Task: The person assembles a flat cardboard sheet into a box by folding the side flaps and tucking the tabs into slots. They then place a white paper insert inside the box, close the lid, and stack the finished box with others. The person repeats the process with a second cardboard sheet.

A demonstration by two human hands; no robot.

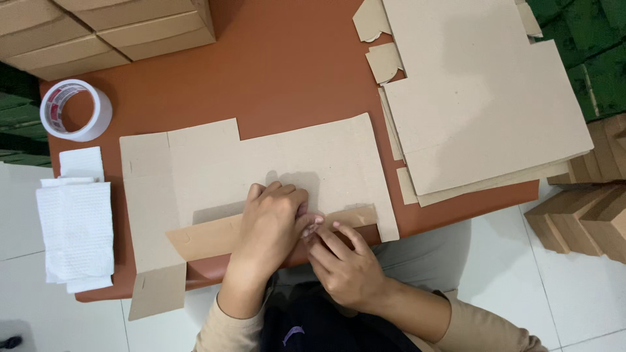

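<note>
The left hand (pixel 272 218) lies palm down with its fingers curled, pressing on the near edge of a flat die-cut cardboard blank (pixel 261 176) spread across the middle of the reddish-brown table (pixel 287 65). Under that hand a long narrow flap (pixel 215 236) of the blank is folded up towards the person, showing a slightly darker brown face than the rest of the sheet. The right hand (pixel 342 264) comes in from the near right; its fingertips (pixel 323 229) pinch the same flap just beside the left hand's knuckles, so both hands close on the cardboard and touch each other there. A small square tab (pixel 156 292) of the blank hangs over the near left edge of the table.

To the far right lies a stack of similar flat cardboard blanks (pixel 482 98), well apart from the hands and overhanging the table's right side. At the far left corner sit folded brown cardboard boxes (pixel 104 29). Near them, on the left side, stands a roll of clear tape (pixel 75 109) on a white core, and closer along the left edge rests a folded white cloth (pixel 77 221). More brown boxes (pixel 587 208) are piled on the white tiled floor to the right of the table.
</note>
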